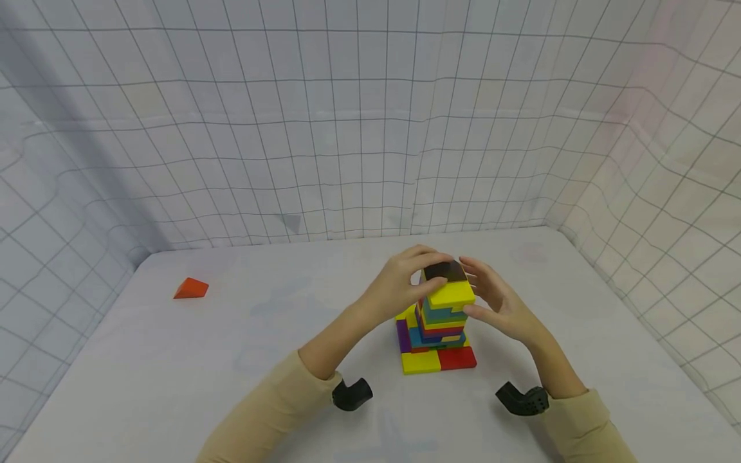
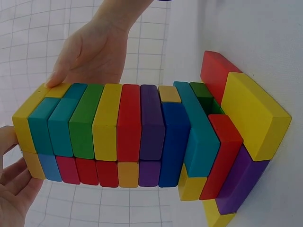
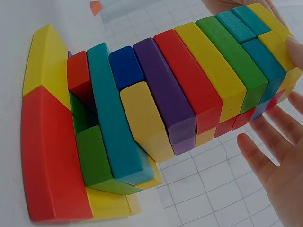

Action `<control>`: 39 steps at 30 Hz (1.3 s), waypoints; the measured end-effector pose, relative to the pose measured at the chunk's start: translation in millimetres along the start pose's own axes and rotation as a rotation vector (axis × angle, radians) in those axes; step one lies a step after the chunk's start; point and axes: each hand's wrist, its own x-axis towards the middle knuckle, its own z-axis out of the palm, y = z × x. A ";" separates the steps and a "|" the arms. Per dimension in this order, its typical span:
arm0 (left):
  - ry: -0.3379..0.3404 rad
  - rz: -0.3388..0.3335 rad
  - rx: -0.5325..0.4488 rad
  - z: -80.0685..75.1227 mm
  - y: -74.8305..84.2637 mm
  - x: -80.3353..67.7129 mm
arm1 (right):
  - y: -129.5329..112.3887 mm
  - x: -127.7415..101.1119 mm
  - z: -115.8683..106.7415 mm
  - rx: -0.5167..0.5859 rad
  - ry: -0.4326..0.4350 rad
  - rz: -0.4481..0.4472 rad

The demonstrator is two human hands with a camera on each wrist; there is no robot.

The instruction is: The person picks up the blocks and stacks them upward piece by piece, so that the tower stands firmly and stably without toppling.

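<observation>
A tall tower of coloured wooden blocks stands on the table, layered in yellow, teal, green, red, purple and blue. Its top layer has a yellow block on the near side, with a dark area behind it. From the left, my left hand grips the tower's top, thumb on the near side and fingers over the far edge. My right hand is at the right side, its thumb touching the corner of the upper yellow blocks. The right fingers are extended and spread behind the tower.
Flat yellow and red blocks form the wider base around the tower's foot. An orange-red wedge-shaped piece lies far left on the white table. White grid-patterned cloth encloses the back and sides.
</observation>
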 end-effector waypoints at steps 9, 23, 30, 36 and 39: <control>-0.007 -0.001 -0.029 0.5 -2.0 -0.8 | -1.5 -0.2 0.3 -0.011 -0.004 -0.024; 0.289 -0.150 0.082 -71.9 -55.7 -79.5 | -2.1 -1.3 1.0 -0.029 0.018 0.011; 0.461 -0.475 0.262 -138.4 -128.5 -167.4 | 0.4 -2.7 -0.6 -0.031 0.022 -0.008; 0.490 -0.611 0.398 -180.4 -148.2 -221.7 | 0.8 -2.7 -0.2 -0.031 0.022 -0.013; 0.528 -0.618 0.436 -190.6 -155.3 -242.7 | 0.3 -2.1 0.5 -0.033 0.021 -0.015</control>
